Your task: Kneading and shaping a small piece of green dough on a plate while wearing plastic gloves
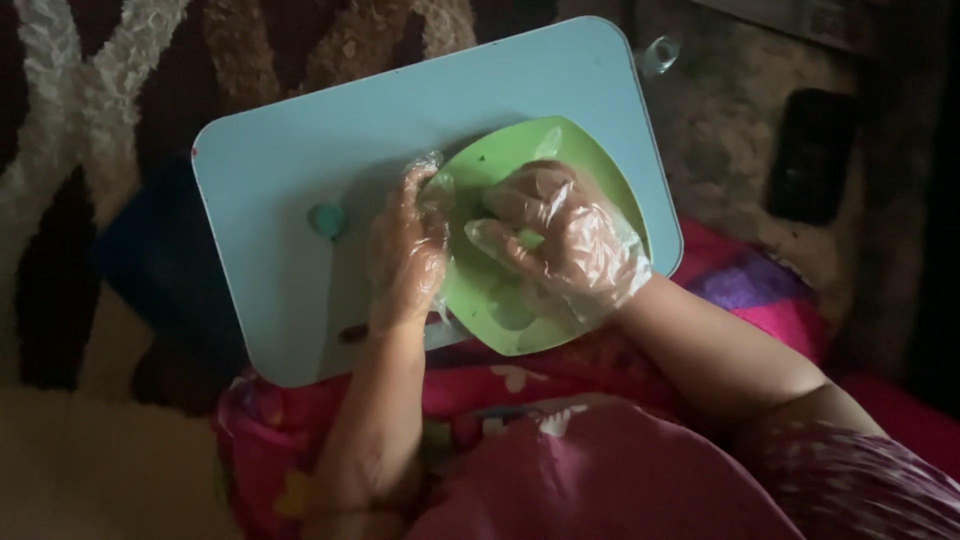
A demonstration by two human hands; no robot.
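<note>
Your left hand (405,255) rests at the left rim of the green plate (610,190), its fingers lying close together and bent over the edge, steadying it rather than pinching anything; your right hand (560,240) sits inside the plate, fingers curled loosely toward its middle, and I cannot tell whether they close on anything, since the light is dim and the thin plastic gloves blur the tips. The plate lies under your right fingers and against your left, on the right part of a light blue tray (290,160) that serves as your bench, propped over your lap; a small teal knob (327,219) sits on the tray just left of your left fingers; a small dark speck (353,333) lies near your left wrist, too small to name.

As for progress: gloves are on both hands and the plate is held in place, so the setting-up looks done; the plate shows a pale smear (512,312) below your right fingers and little else, so the work inside it seems, by my judgement, either barely begun or nearly wiped out; which of the two, the picture does not settle.

Beyond the tray lies a patterned rug (90,120); a dark flat object (812,155) rests well right of your right fingers.
</note>
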